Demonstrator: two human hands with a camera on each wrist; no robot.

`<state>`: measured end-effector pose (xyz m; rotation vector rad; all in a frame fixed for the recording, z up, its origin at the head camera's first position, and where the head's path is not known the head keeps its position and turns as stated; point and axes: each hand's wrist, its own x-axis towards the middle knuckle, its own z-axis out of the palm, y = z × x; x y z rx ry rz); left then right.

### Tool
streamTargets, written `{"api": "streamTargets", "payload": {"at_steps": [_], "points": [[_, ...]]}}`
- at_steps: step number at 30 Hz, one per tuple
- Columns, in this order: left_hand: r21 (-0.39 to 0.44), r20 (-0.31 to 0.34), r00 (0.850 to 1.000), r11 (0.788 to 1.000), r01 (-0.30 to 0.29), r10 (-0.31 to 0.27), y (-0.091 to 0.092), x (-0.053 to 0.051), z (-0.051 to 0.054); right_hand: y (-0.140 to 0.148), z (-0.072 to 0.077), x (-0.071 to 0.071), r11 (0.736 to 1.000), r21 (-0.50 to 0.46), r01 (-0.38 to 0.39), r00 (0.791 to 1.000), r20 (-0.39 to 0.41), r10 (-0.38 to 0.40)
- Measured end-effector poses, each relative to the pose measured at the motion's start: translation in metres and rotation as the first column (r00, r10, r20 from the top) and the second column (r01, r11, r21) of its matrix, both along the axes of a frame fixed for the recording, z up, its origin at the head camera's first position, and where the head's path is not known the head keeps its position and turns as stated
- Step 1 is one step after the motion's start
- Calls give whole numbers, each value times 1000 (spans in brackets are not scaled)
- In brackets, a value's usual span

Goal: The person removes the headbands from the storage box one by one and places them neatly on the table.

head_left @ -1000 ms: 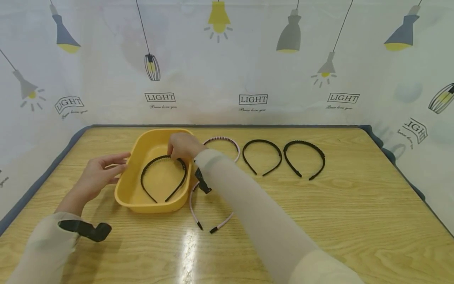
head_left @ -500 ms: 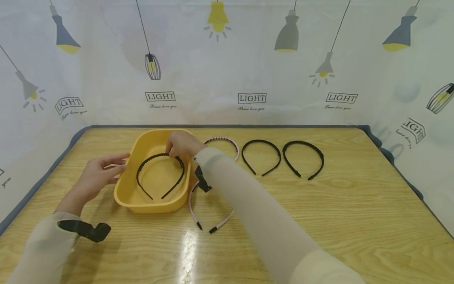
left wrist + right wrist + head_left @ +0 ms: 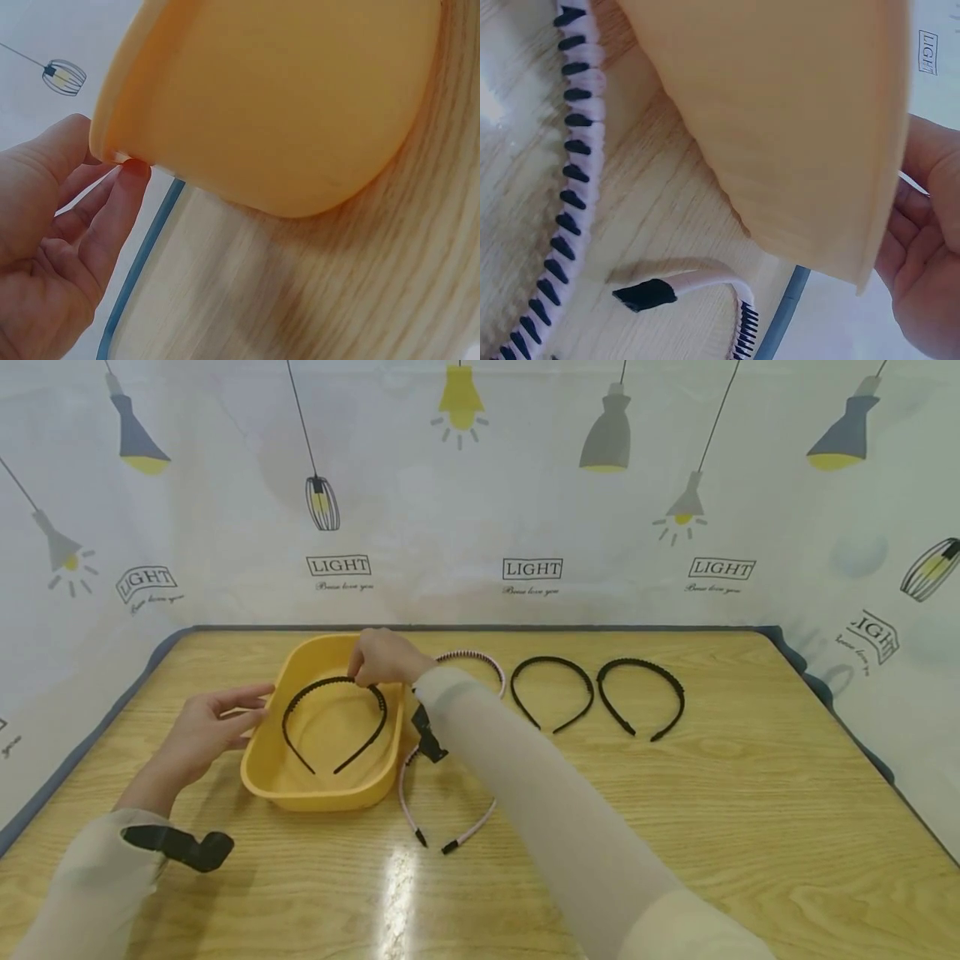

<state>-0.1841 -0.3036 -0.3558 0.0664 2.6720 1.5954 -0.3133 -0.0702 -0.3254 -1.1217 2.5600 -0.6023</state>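
My right hand point(image 3: 386, 658) pinches the top of a black toothed headband point(image 3: 284, 727) inside a yellow plastic basin point(image 3: 324, 800). The headband's two ends point toward me. In the right wrist view the basin wall hides the fingertips and the held headband. At the basin's left side, my left hand point(image 3: 198, 735) touches the outer wall just under the rim with extended fingers, as the left wrist view also shows. A pink headband with black lacing point(image 3: 403, 802) lies right of the basin, partly covered by my right forearm.
Behind my right arm lies another pink and black headband point(image 3: 468, 653). Two black headbands, a thin one point(image 3: 551, 658) and a thicker one point(image 3: 641, 662), lie farther right on the wooden table point(image 3: 712, 810). A lamp-patterned sheet point(image 3: 465, 502) hangs behind the table.
The right hand has shifted the black headband slightly back and to the left inside the basin. The left hand and the other headbands have stayed in place.
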Motion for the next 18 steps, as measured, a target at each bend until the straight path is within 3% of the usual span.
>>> {"api": "streamTargets", "payload": {"at_steps": [18], "points": [[6,-7,1000,1000,10,-10,0,-1,0,8,24,-2,999,-37,27,1000,-11,-28]]}}
